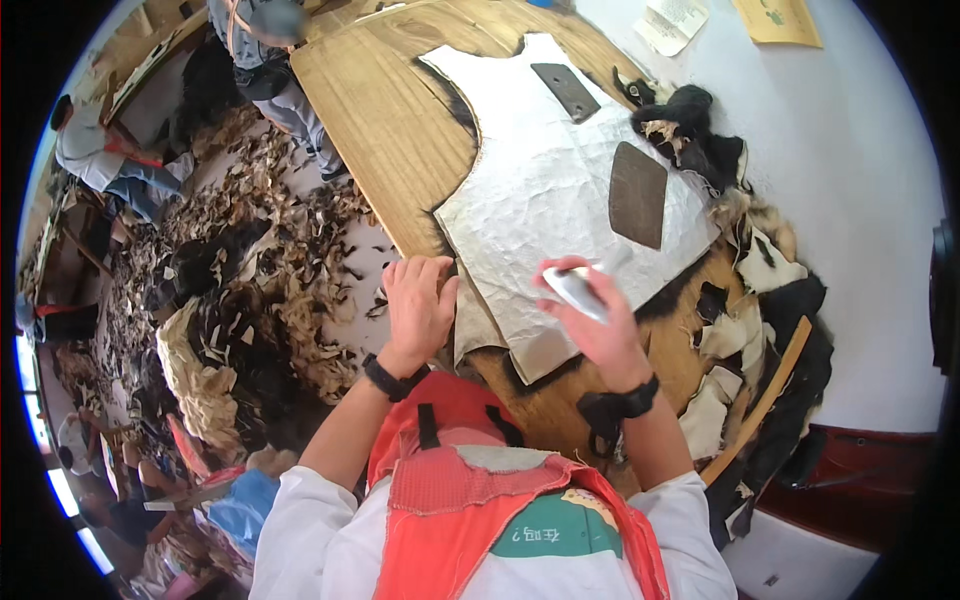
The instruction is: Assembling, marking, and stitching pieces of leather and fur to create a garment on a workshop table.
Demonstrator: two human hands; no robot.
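A white vest-shaped hide panel lies flat on the wooden table, with black fur showing along its edges. Two dark brown flat plates rest on it: a small one near the top and a larger one on the right. My left hand is at the table's left edge beside the panel's lower left corner, its thumb apart from the fingers and nothing seen in it. Above the panel's lower part, my right hand is closed around a smooth white-and-silver oval tool, whose exact kind I cannot make out.
Fur and hide scraps are heaped along the table's right side, with a wooden stick among them. Scraps cover the floor at left. A person stands by the far left table corner; others are farther left.
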